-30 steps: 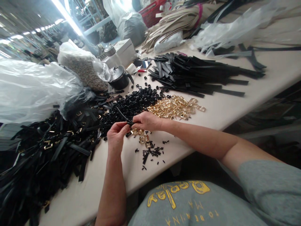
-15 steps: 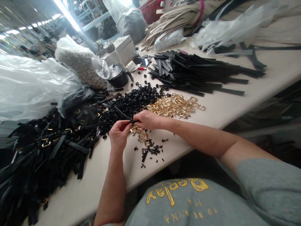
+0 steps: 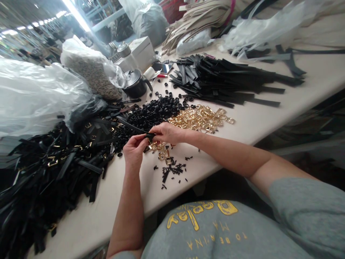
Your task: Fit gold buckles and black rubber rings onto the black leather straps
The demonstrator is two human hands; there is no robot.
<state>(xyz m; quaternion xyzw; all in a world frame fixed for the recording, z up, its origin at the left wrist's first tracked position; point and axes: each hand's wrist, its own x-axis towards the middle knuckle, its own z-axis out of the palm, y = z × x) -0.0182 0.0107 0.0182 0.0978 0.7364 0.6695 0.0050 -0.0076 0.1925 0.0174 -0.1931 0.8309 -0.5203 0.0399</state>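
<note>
A narrow black strap [image 3: 132, 126] runs between my two hands, its free part slanting up to the left. My left hand [image 3: 134, 145] pinches it near the end with thumb and fingertips. On the right, my right hand [image 3: 165, 133] is closed on the same strap, close to the left fingertips; whether a buckle or loop is under the fingers I cannot make out. Just behind the hands lies a heap of small black loops [image 3: 159, 109]. Gold buckles [image 3: 202, 117] are piled beyond my right hand, and a few more gold buckles [image 3: 164, 154] lie below it.
Finished-looking black straps with gold buckles [image 3: 67, 162] cover the left side. Flat black strips [image 3: 223, 77] are stacked at the back right. Small black bits [image 3: 174, 169] lie near the table edge. A dark lidded mug [image 3: 135, 84], a phone [image 3: 162, 67] and plastic bags [image 3: 88, 66] stand behind.
Both hands have shifted slightly left and up with the strap. The strap's free part now slants further left and lies flatter.
</note>
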